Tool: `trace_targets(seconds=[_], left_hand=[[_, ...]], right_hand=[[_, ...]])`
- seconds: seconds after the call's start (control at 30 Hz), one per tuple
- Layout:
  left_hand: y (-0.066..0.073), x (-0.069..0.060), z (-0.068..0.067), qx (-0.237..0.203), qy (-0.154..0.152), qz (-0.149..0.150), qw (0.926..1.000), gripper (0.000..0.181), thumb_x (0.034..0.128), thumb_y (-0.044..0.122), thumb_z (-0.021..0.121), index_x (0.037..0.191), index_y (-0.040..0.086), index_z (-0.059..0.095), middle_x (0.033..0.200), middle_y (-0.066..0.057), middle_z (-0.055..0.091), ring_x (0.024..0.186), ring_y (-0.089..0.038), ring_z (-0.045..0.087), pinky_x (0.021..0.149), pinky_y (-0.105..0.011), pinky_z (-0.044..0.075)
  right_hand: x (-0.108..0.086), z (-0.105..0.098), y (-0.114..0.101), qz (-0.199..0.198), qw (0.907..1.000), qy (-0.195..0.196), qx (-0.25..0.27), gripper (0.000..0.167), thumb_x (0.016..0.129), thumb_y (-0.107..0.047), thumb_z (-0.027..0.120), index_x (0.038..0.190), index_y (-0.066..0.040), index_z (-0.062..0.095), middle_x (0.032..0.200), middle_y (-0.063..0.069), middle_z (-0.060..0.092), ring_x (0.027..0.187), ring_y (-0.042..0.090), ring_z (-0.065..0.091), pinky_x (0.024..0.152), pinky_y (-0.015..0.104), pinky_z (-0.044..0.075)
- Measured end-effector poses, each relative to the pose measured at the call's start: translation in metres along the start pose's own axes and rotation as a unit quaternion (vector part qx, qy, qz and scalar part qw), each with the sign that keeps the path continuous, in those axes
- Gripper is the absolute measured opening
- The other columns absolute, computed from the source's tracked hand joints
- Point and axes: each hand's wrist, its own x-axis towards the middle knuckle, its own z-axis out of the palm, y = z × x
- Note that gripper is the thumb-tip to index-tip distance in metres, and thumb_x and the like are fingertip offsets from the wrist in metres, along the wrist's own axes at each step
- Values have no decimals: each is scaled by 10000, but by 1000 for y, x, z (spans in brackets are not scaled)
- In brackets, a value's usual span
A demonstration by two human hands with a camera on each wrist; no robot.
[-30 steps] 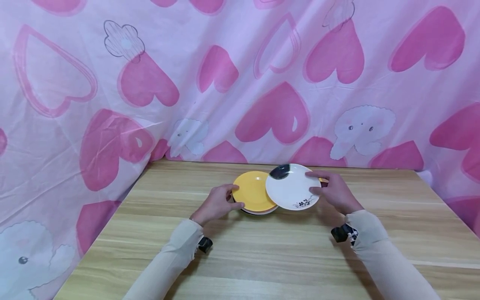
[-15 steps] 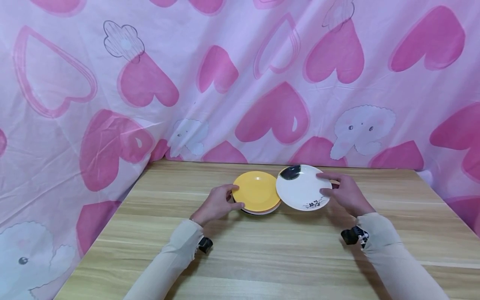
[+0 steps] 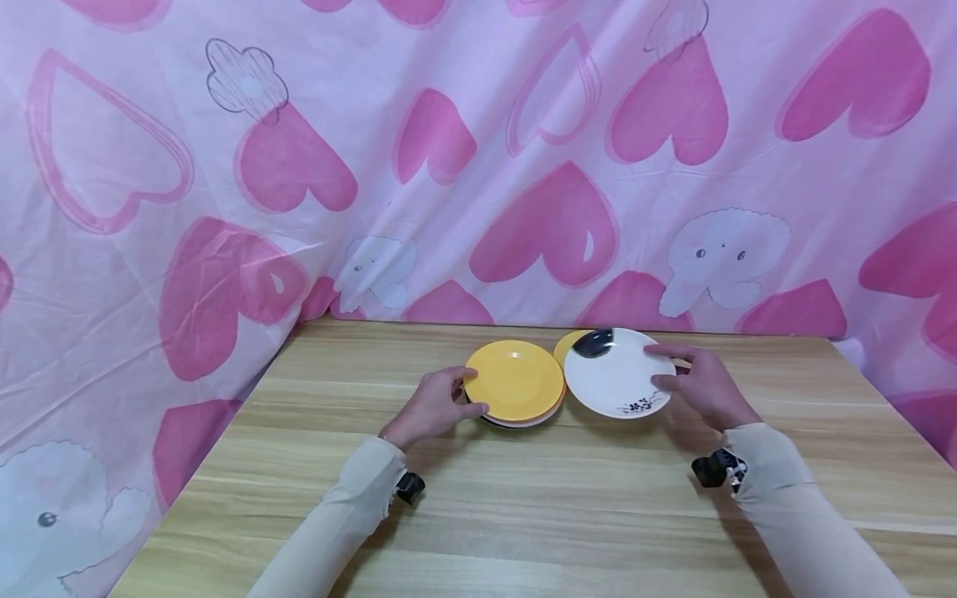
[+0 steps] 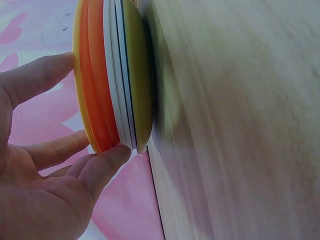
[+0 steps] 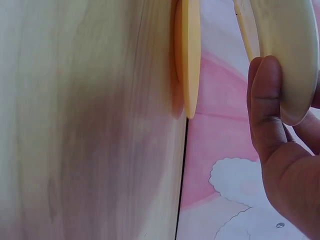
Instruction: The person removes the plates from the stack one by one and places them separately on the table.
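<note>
My left hand (image 3: 435, 404) grips the rim of a stack of plates (image 4: 97, 75). Its fingers and thumb spread around the edge. A yellow plate (image 3: 516, 378) tops the stack, with orange and white rims under it and a yellowish one at the bottom in the left wrist view. Just to the right, my right hand (image 3: 703, 384) pinches a white plate (image 3: 616, 378) with a dark patch and a small floral print. That plate is held above the table. Another yellow plate (image 5: 191, 65) lies on the table beneath it, mostly hidden in the head view.
The wood-grain table (image 3: 516, 507) stretches toward me and to both sides. A pink curtain with hearts (image 3: 546, 224) hangs close behind the table's back edge. Both forearms reach in over the front half of the table.
My right hand has carried the white plate rightward, off its overlap with the stack. A bit of the yellow plate behind it now shows. My left hand stays on the stack.
</note>
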Motion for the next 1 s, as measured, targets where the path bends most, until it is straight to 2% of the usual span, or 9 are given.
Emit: trace_targets(seconds=[0.07,0.17,0.23,0.3,0.53,1.0], left_hand=[[0,0,0,-23,-22,-20,10000,621,842,209,815,1361,-33,575,1378,-204,617,1248,-274,608,1075,-417,510],[1,0,-1,-76,-62,-48,9999,623,847,206,811,1369,-32,567,1394,-206,605,1267,-281,601,1082,-414,507],[1,1,-1,-102,-84,-61,9999,626,849,204,809,1373,-34,562,1404,-211,596,1281,-291,595,1087,-413,503],[1,1,-1,-103,-98,-69,9999,631,851,205,807,1377,-36,556,1416,-215,585,1296,-301,587,1092,-413,499],[1,1,-1,-117,-123,-77,9998,635,856,208,803,1385,-35,548,1425,-215,578,1304,-303,583,1094,-410,497],[-2,1,0,-172,-39,26,9998,615,847,196,811,1364,-35,571,1408,-209,594,1287,-293,594,1092,-413,498]], right_hand=[[0,-2,1,1,10000,21,-17,566,942,-118,648,1481,-59,483,1613,265,302,1424,486,359,1120,537,447],[0,-5,5,-38,9999,75,-90,564,941,-111,657,1475,-46,487,1599,282,316,1404,484,379,997,301,545],[1,-7,7,-26,9999,90,-110,566,940,-115,659,1474,-44,487,1597,288,314,1388,477,388,869,153,528],[1,-9,10,10,9999,94,-86,567,943,-117,653,1478,-46,481,1601,290,303,1369,472,395,770,66,472],[2,-16,18,112,9998,114,-85,576,947,-88,635,1490,-27,453,1608,305,268,1323,465,410,736,76,505],[3,-21,34,241,9994,229,-97,599,934,-54,629,1493,16,425,1590,319,291,1280,432,413,723,82,516]])
